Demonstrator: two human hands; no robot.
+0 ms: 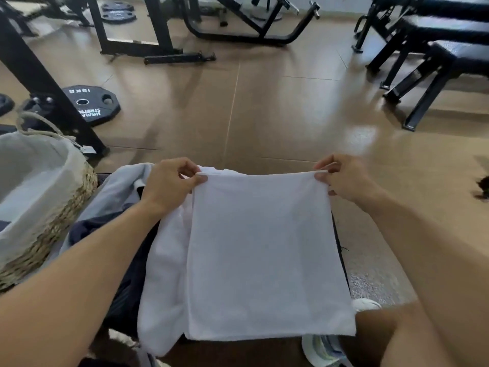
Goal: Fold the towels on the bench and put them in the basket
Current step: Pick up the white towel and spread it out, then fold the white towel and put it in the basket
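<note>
A white towel (264, 250) lies spread over the black bench (341, 250) in front of me, doubled over into a rectangle. My left hand (169, 185) pinches its far left corner and my right hand (344, 178) pinches its far right corner, lifting the far edge slightly. A second white towel (164, 282) lies crumpled under its left side. A pale grey-blue towel (116, 192) and a dark navy cloth (87, 231) lie further left on the bench. The woven basket (66, 207) with a light fabric lining stands at the left edge.
A 15 kg weight plate (91, 104) lies on the brown floor beside a black rack leg (39, 75). Black benches (436, 56) stand at the back right, machine frames (238, 30) at the back. My knee and a white shoe (366, 304) are at the lower right.
</note>
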